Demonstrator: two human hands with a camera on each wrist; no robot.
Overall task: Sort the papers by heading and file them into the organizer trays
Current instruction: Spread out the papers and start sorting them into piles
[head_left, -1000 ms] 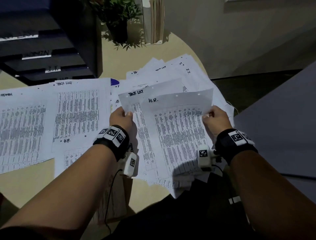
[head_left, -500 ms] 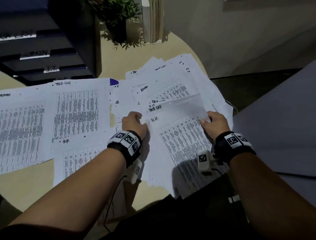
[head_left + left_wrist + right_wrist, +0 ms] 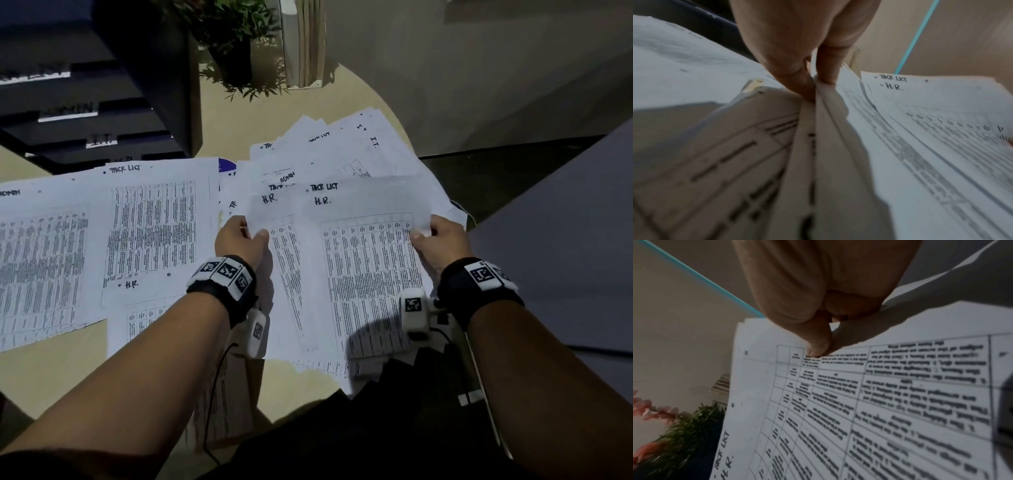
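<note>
I hold two overlapping sheets headed "TASK LIST H.R." above the table. My left hand (image 3: 247,236) pinches the left edge of the lower H.R. sheet (image 3: 284,260), thumb on top; its thumb and finger clamp the paper edge (image 3: 819,84) in the left wrist view. My right hand (image 3: 433,238) pinches the right edge of the upper H.R. sheet (image 3: 366,270), thumb (image 3: 818,347) pressed on the printed table (image 3: 879,402). More papers (image 3: 342,150) headed I.T. and ADMIN lie fanned beneath. The dark organizer (image 3: 85,113) with labelled trays stands at the back left.
Sorted sheets (image 3: 150,226) headed TASK LIST, H.R. and ADMIN lie side by side on the left of the round beige table (image 3: 44,377). A potted plant (image 3: 229,41) and upright books (image 3: 305,44) stand at the back. A grey surface (image 3: 565,240) lies to the right.
The hands drew together, then spread again. A second H.R. sheet now sits offset under the first, and the ADMIN sheet below is partly uncovered.
</note>
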